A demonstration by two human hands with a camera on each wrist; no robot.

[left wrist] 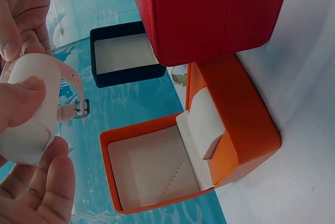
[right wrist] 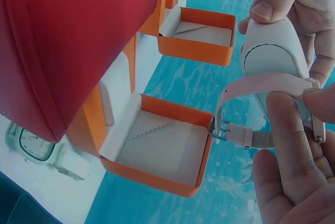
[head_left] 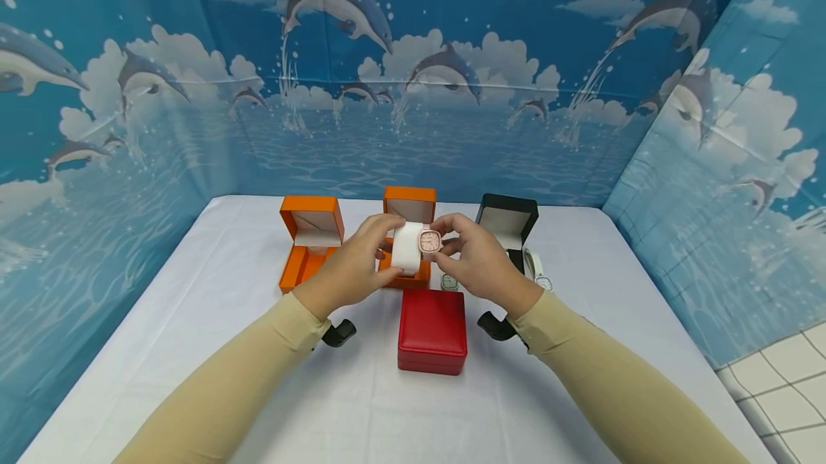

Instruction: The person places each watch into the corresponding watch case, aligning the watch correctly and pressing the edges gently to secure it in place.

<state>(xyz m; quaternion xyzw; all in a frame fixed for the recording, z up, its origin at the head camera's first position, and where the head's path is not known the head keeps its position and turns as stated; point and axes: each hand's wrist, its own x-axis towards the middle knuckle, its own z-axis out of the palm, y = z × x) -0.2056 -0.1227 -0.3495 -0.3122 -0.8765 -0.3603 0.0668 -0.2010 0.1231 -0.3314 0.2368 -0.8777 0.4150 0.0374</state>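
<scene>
Evenly lit head view, soft shadows, dimmer wrist views

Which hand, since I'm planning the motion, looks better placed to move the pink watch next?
Probably the right hand: it pinches the pink watch, while the left hand is busy holding the white pillow.

No readable text, pink watch dial indistinct

1. The tan-sleeved left arm reaches forward, left of the closed, square-topped, red leather-look box.
2. The tan-sleeved right arm mirrors it, right of the box.
3. Beyond the box, the bare left hand grips, thumb opposing fingers.
4. The bare right hand pinches (both hands point inward).
</scene>
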